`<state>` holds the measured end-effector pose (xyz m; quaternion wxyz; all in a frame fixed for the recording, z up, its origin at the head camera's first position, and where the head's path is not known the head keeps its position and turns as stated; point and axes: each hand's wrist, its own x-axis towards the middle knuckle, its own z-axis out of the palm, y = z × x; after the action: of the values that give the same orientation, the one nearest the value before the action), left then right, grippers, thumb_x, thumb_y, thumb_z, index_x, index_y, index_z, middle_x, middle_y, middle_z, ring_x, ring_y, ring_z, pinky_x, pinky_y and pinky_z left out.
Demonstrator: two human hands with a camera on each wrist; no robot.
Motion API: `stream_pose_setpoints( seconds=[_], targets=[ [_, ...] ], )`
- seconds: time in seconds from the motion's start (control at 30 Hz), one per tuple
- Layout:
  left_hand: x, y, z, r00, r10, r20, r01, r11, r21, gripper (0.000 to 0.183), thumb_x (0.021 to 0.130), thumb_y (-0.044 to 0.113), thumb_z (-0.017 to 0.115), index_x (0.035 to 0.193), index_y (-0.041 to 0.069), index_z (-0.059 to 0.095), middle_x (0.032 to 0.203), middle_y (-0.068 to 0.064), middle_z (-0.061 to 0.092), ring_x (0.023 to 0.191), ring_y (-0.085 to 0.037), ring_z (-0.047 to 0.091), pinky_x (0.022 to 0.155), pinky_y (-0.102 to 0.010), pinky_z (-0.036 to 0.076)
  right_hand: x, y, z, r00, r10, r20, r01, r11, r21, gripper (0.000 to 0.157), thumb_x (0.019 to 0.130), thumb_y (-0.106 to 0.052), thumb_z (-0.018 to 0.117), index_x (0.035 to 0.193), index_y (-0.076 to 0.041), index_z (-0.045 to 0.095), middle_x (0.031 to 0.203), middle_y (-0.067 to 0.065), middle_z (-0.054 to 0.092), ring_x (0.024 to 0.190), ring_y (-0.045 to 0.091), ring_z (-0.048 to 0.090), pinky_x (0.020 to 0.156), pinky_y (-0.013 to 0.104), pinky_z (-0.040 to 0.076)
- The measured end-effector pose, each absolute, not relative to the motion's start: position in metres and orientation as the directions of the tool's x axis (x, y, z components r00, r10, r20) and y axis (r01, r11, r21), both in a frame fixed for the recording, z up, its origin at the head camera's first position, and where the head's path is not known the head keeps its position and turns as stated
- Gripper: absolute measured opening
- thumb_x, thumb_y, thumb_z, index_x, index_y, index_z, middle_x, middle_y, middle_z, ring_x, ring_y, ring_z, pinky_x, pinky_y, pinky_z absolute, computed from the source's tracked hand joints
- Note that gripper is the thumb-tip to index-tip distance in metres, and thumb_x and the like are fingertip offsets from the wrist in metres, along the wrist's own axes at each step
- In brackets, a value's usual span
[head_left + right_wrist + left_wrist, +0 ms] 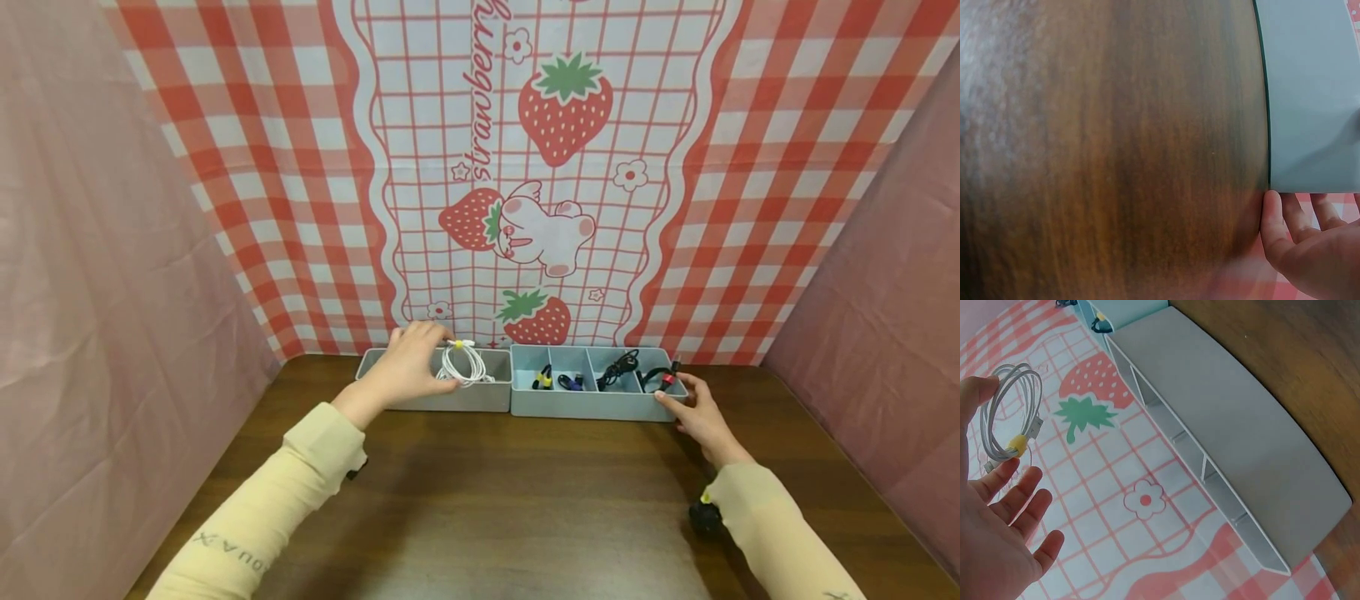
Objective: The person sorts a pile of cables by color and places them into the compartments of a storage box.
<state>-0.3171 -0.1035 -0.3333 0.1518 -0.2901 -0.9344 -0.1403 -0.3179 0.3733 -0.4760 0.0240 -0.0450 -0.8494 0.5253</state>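
Note:
My left hand (408, 362) pinches a coiled white cable (462, 363) with a yellow tie between thumb and fingers. In the head view the coil overlaps the grey divided box (457, 402); in the left wrist view it hangs apart from that box, the other fingers spread loosely. At the right end of the light blue divided box (592, 406), my right hand (703, 417) has its thumb at the front corner and its fingertips (1270, 203) touching the end wall. A black cable with a red tie (664, 380) lies in the compartment beside it.
The blue box also holds a black cable bundle (619, 369), a dark cable with a purple tie (572, 382) and a dark cable with yellow (543, 379). Both boxes stand end to end on the wooden table (495, 492), against a red-checked strawberry cloth (315, 192).

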Motion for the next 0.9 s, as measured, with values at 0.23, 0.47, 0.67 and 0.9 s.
stream_pose_setpoints(
  seconds=[0.23,0.47,0.67,0.9],
  targets=[
    [-0.324,-0.113,-0.332,-0.799,0.458,0.389,0.557,0.808,0.192,0.060,0.064,0.049,0.071,0.110,0.015,0.052,0.113,-0.002,0.051,0.108,-0.022,0.042,0.083,-0.041,0.030,-0.322,0.377,-0.480,-0.995,0.096,-0.011,0.052,0.435,-0.899,0.096,0.075,-0.056,0.059,0.141,-0.010,0.007,0.138,0.031,0.015,0.115,0.044,0.034,0.081,0.052,0.044],
    [-0.330,-0.126,-0.332,-0.815,0.418,0.401,0.528,0.821,0.218,0.063,0.065,0.049,0.072,0.112,0.014,0.050,0.114,-0.004,0.050,0.111,-0.024,0.040,0.087,-0.046,0.029,-0.313,0.368,-0.469,-0.995,0.098,-0.035,0.074,0.432,-0.899,0.087,0.080,-0.054,0.055,0.141,-0.012,0.008,0.137,0.029,0.017,0.113,0.040,0.035,0.086,0.053,0.041],
    [-0.336,-0.136,-0.333,-0.826,0.381,0.414,0.504,0.829,0.242,0.064,0.065,0.048,0.072,0.113,0.012,0.049,0.113,-0.006,0.051,0.106,-0.023,0.041,0.085,-0.045,0.028,-0.305,0.361,-0.460,-0.995,0.095,-0.023,0.063,0.449,-0.891,0.082,0.085,-0.048,0.050,0.141,-0.009,0.006,0.135,0.031,0.017,0.112,0.041,0.035,0.086,0.055,0.040],
    [-0.344,-0.148,-0.339,-0.833,0.342,0.435,0.481,0.836,0.264,0.062,0.065,0.047,0.072,0.112,0.013,0.050,0.110,-0.004,0.051,0.101,-0.021,0.043,0.082,-0.043,0.027,-0.304,0.359,-0.458,-0.995,0.103,-0.014,0.059,0.444,-0.894,0.081,0.086,-0.046,0.051,0.141,-0.009,0.006,0.136,0.031,0.017,0.114,0.042,0.034,0.087,0.057,0.038]
  ],
)
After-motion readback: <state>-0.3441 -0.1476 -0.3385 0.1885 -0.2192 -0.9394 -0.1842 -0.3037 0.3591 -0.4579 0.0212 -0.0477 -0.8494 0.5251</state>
